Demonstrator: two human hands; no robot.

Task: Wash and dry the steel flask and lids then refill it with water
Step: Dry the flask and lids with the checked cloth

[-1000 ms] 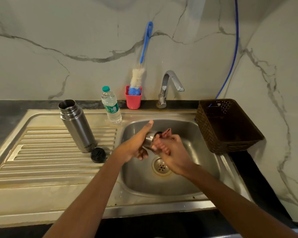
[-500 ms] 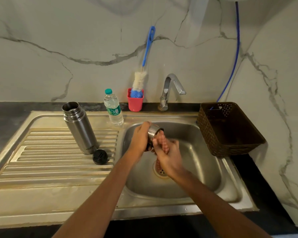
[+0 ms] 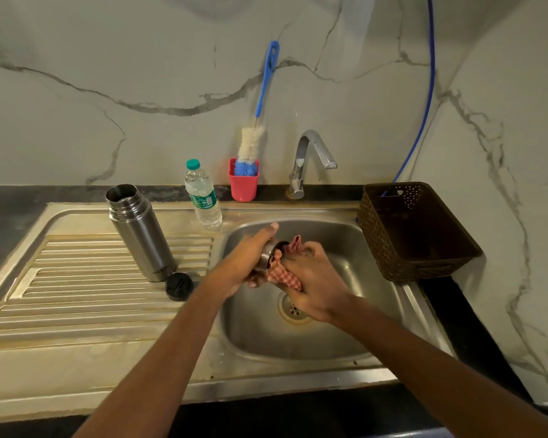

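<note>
Over the sink basin [image 3: 345, 339] my left hand [image 3: 247, 260] grips a steel cup lid [image 3: 268, 256], its mouth turned to the right. My right hand [image 3: 314, 279] holds a red checked cloth [image 3: 283, 273] pushed into that lid. The open steel flask [image 3: 140, 232] stands upright on the ribbed drainboard [image 3: 76, 295]. A black inner lid [image 3: 179, 286] lies on the drainboard just right of the flask's base. A clear plastic water bottle [image 3: 203, 196] with a green cap stands behind, at the sink's back rim.
A red cup [image 3: 244, 184] with a blue-handled bottle brush [image 3: 264, 86] stands at the wall. The tap [image 3: 310, 159] is off. A brown plastic basket [image 3: 418, 235] sits on the dark counter right of the basin. A blue hose [image 3: 429, 74] runs down the corner.
The cloth in my right hand has shifted inside the steel lid, and my left hand has turned the lid slightly. The camera view has tilted a little.
</note>
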